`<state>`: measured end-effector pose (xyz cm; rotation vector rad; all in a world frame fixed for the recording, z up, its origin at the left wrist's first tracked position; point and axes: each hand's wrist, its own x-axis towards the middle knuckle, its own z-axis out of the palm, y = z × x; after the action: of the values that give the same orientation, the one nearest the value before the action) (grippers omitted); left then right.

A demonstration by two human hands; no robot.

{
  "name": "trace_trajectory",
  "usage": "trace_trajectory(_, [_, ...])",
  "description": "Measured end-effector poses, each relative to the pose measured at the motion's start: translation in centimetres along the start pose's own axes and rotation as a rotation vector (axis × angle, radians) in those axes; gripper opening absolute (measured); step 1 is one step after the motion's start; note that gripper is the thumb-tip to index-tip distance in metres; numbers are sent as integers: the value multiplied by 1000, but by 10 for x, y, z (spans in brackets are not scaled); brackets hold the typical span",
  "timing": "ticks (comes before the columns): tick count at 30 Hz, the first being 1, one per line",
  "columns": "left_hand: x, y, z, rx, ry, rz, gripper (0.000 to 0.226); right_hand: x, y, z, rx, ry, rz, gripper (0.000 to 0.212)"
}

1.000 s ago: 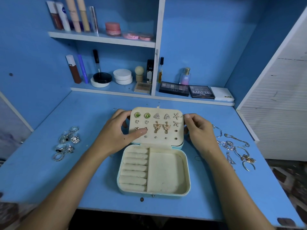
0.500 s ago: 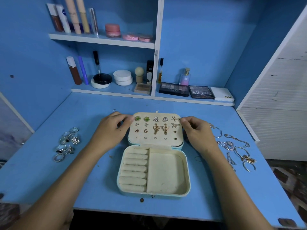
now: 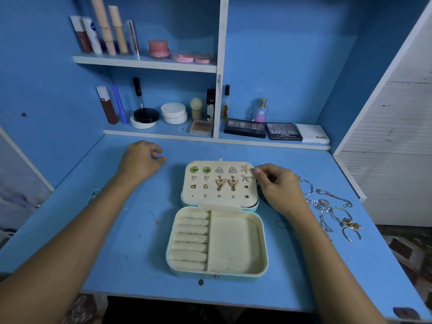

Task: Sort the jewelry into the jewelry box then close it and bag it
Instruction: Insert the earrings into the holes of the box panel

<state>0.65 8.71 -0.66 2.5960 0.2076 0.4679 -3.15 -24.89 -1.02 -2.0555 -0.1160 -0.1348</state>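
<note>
The pale blue jewelry box (image 3: 263, 244) lies open mid-table, its cream tray holding ring rolls on the left and a bare compartment on the right. Its lid (image 3: 219, 203) lies flat behind, studded with several earrings, among them butterfly drops (image 3: 226, 182) and a starfish stud (image 3: 246, 169). My right hand (image 3: 278, 188) pinches thumb and forefinger at the lid's top right corner, beside the starfish stud. My left hand (image 3: 140, 161) rests on the table behind and left of the box, fingers curled; I cannot tell whether it holds anything. Chains and bracelets (image 3: 334, 211) lie to the right.
A ring (image 3: 94, 192) peeks out beside my left forearm, which hides the other rings. Cosmetics fill two shelves at the back: tubes (image 3: 102, 31), round jars (image 3: 174, 113), eyeshadow palettes (image 3: 284, 131). A white slatted panel (image 3: 392, 148) stands on the right. The table's front edge runs close below the box.
My left hand left the lid's left side and moved back and left onto the table. The lid has tilted back to lie flat. My right hand stayed at the lid's right corner.
</note>
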Motion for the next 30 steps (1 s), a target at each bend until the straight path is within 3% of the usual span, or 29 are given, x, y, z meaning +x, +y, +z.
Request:
trace_trajectory(16, [5, 10, -1, 53, -42, -60, 12, -1, 0, -1, -14, -1, -7, 18])
trace_trajectory(30, [-23, 25, -7, -123, -26, -18, 7, -2, 1, 0, -14, 3, -1, 19])
